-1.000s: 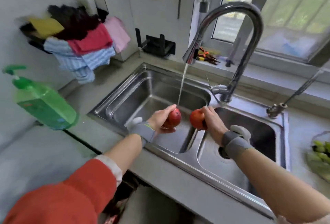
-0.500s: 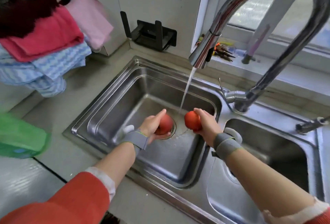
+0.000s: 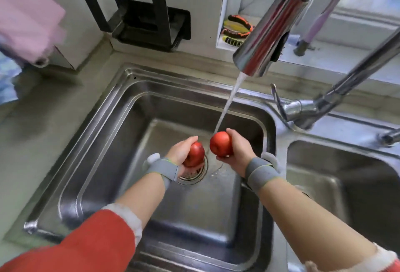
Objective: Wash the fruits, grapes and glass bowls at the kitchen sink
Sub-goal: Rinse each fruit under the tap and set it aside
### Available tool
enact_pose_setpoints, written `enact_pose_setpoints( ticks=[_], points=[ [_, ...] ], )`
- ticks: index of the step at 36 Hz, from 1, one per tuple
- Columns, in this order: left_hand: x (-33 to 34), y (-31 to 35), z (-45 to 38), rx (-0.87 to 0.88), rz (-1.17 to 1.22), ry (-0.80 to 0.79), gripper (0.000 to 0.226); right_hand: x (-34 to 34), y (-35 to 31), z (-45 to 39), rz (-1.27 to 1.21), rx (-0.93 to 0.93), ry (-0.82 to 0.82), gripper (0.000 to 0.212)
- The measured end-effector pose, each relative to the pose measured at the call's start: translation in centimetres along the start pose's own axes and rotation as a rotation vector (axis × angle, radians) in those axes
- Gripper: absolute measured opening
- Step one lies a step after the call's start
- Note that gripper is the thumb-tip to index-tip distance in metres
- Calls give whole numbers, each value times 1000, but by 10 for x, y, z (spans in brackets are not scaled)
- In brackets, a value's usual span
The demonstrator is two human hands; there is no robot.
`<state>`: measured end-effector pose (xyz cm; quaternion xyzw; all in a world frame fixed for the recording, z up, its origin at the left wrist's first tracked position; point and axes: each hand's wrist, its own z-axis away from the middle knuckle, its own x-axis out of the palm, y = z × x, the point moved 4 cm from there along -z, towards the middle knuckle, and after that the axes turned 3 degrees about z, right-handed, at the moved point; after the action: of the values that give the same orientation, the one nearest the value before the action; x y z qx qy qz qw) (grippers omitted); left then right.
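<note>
The left hand [image 3: 180, 152] holds a red apple [image 3: 194, 154] over the left basin [image 3: 104, 163] of the steel double sink, its grip closed round the fruit with fingers curled over the far side; this apple hangs just above the round drain strainer [image 3: 195, 176]. The right hand [image 3: 239, 152] holds a second red apple [image 3: 220, 143] a little higher and just beside the first, the two fruits apart by a narrow gap; its grip is likewise wrapped round the fruit, the thumb on top. Both wrists wear grey straps [image 3: 260, 173], and the left arm shows a red sleeve [image 3: 86, 248] with a pale cuff.

A stream of water [image 3: 228, 102] runs from the chrome faucet spout [image 3: 266, 31] and lands on the top of the right hand's apple; water spatters on the basin floor below it. The faucet's base and lever [image 3: 303, 112] stand on the ridge between the left basin and the right basin [image 3: 346, 176].

On the grey counter [image 3: 32, 130] behind the sink a black rack [image 3: 149, 20] is fixed against the wall; pink cloth [image 3: 28, 18] hangs at the upper left, blurred; orange and yellow items [image 3: 237, 28], too blurred to name, lie on the window ledge.
</note>
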<state>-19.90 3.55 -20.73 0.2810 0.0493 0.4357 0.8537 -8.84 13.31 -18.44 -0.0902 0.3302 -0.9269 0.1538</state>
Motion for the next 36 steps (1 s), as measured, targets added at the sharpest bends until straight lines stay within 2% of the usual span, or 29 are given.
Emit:
enact_pose_setpoints(
  ticks=[5, 8, 10, 12, 14, 18, 22, 28, 32, 36],
  points=[
    [-6, 14, -13, 12, -139, 23, 13, 16, -6, -4, -36, -22, -66, 18],
    [-9, 18, -24, 47, -211, 53, 27, 25, -10, -5, -52, -27, -97, 17],
    [-10, 19, -29, 47, -216, 70, 36, 28, -10, -5, -22, -60, -129, 8],
    [-8, 23, -23, 30, -199, 69, 47, 29, -9, -6, 80, -128, -151, 17],
    [1, 27, -15, 6, -157, 33, 49, 25, -11, -6, 117, -191, -116, 27],
    [26, 32, -9, -45, -35, -52, 43, 10, -17, -11, 107, -263, 15, 28],
    [44, 38, -10, -21, -52, -121, 43, -3, -20, -14, 98, -292, 86, 45],
    [43, 50, -9, 43, -175, -145, 48, -3, -31, -6, 217, -413, 48, 31],
    [27, 48, -8, -1, -245, -110, 26, 15, -33, -2, 281, -495, -23, 7],
    [14, 43, -11, 16, -268, -9, 20, 28, -30, -4, 305, -519, 44, 10]
  ],
)
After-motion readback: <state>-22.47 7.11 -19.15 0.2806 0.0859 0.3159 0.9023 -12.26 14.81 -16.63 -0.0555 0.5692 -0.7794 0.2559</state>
